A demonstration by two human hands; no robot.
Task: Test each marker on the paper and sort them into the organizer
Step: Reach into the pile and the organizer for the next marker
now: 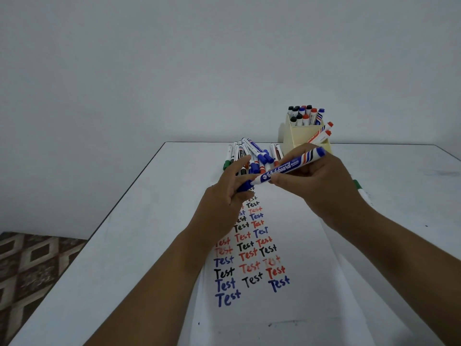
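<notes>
1. Right hand (321, 186) grips blue whiteboard marker (289, 167) above paper (299, 245).
2. Left hand (224, 198) pinches its blue cap (244, 186) at the tip end.
3. Organizer (303, 134) at table's (124, 245) far edge, marker pile (252, 156) beside it.

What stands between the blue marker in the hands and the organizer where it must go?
Nothing visible blocks the way. The right hand holds the blue marker just in front of the organizer. Its upright section is already crowded with markers, and two red markers lean from its front pocket.
</notes>
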